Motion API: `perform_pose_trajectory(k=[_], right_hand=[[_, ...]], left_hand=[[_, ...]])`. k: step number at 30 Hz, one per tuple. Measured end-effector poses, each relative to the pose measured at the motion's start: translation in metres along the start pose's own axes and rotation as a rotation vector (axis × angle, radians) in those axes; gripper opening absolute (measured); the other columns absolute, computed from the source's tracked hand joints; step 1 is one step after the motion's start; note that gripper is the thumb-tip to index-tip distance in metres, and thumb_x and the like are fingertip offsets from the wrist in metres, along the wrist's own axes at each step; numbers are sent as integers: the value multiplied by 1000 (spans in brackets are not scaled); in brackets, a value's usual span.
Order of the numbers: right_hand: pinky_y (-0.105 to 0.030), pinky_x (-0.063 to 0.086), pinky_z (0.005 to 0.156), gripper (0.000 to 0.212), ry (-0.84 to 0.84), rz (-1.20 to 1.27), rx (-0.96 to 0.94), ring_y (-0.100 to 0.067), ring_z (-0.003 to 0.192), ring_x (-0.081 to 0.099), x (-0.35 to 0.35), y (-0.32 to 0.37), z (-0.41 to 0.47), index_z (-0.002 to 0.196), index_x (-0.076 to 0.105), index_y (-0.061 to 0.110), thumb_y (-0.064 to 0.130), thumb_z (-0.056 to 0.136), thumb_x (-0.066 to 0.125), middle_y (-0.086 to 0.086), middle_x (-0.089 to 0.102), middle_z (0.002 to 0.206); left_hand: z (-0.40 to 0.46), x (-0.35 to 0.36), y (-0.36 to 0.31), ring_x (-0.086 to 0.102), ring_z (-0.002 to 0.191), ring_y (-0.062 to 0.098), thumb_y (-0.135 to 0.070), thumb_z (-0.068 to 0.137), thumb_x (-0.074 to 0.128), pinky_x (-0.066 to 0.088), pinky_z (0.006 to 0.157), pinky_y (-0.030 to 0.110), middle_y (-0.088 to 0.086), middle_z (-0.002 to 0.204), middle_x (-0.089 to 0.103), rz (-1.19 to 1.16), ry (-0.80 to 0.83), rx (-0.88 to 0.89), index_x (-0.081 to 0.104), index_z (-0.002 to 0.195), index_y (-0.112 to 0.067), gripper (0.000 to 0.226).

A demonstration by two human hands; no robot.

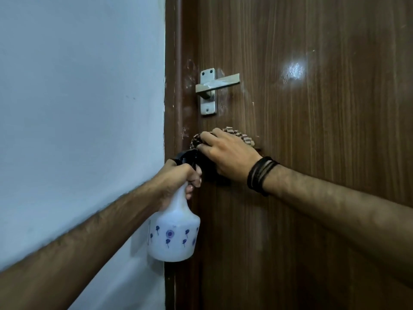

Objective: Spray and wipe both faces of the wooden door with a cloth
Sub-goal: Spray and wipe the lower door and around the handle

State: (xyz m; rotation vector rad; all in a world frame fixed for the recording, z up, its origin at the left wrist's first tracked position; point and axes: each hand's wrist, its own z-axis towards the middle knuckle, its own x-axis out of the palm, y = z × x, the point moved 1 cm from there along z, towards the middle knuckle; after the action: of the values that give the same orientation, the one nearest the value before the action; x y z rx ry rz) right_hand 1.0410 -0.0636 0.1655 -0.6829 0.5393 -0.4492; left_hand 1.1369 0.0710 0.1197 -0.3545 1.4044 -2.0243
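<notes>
The brown wooden door [312,130] fills the right half of the head view, with a shiny patch high on its face. My right hand [228,153] presses a checked brown-and-white cloth [241,135] against the door, just below the metal lever handle [214,86]. Its fingers are spread over the cloth, which shows above and left of them. My left hand [181,175] grips the neck of a white spray bottle [173,233] with blue flower marks. The bottle's black trigger head [187,156] sits right beside my right hand's fingers, close to the door's edge.
A pale blue wall [78,108] takes up the left half. The dark brown door frame [174,63] runs down between wall and door, with whitish smears near the handle. Black bands [261,175] circle my right wrist.
</notes>
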Motion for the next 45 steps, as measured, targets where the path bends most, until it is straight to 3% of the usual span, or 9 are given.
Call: perform_pose_trajectory(k=[4, 10, 14, 20, 26, 31, 33, 39, 45], right_hand=[[-39, 50, 79, 35, -53, -43, -21, -27, 93, 54, 9, 8, -20, 112, 67, 7, 9, 77, 66, -9, 58, 113], [-34, 45, 73, 18, -107, 204, 474, -27, 96, 55, -4, -24, 24, 104, 67, 11, 14, 88, 62, -5, 53, 105], [-32, 44, 76, 24, -64, 85, 349, -23, 102, 49, -7, -28, 17, 116, 60, 12, 13, 93, 56, -5, 48, 115], [-37, 55, 72, 20, -343, -47, 585, -22, 89, 54, -23, -73, 5, 106, 64, 9, 14, 87, 68, -6, 53, 108], [-33, 54, 72, 22, -487, 95, 604, -20, 89, 55, -17, -78, -4, 110, 63, 11, 10, 88, 65, -4, 53, 106], [-1, 33, 86, 27, -959, 328, 847, 4, 94, 40, -39, -101, -9, 118, 63, 6, 9, 91, 64, -6, 56, 110], [4, 28, 84, 26, -1018, 408, 831, 5, 95, 39, -57, -113, 4, 118, 63, 5, 9, 92, 64, -7, 58, 111], [-27, 46, 86, 24, -506, 302, 487, -14, 104, 51, -93, -117, 62, 117, 64, 17, 24, 94, 62, 2, 56, 110], [-38, 48, 85, 25, -77, 267, 429, -21, 106, 56, -81, -102, 80, 119, 65, 27, 33, 95, 60, 2, 53, 110]], left_hand=[[-8, -3, 19, 43, 51, 14, 12, 81, 53, 39, 47, 24, 10, 79, 54, 34, 56, -31, 59, 89, -10, 24], [2, 5, 3, 38, 47, 15, 16, 78, 49, 35, 44, 23, 12, 78, 53, -90, 1, 31, 58, 87, -8, 27], [10, 4, -27, 37, 46, 15, 16, 77, 49, 35, 43, 22, 14, 78, 53, -75, -36, 109, 57, 86, -7, 26], [31, 17, -35, 39, 45, 12, 14, 77, 50, 36, 43, 23, 10, 76, 54, -92, -4, 134, 58, 83, -9, 25], [40, 23, -51, 39, 43, 11, 15, 78, 50, 35, 43, 23, 10, 77, 54, -103, 12, 154, 59, 84, -9, 26], [43, 15, -86, 40, 46, 10, 13, 78, 50, 36, 45, 24, 10, 80, 53, -52, 19, 205, 59, 85, -10, 26], [43, 12, -100, 40, 46, 10, 13, 77, 51, 36, 45, 24, 10, 79, 53, -30, -10, 223, 59, 84, -10, 25], [51, 9, -114, 32, 48, 18, -1, 56, 58, 33, 41, 25, 13, 76, 35, 18, -91, 218, 47, 79, -10, 27], [50, 2, -110, 34, 46, 16, 7, 71, 54, 35, 41, 23, 9, 69, 38, 24, -113, 155, 50, 73, -11, 19]])
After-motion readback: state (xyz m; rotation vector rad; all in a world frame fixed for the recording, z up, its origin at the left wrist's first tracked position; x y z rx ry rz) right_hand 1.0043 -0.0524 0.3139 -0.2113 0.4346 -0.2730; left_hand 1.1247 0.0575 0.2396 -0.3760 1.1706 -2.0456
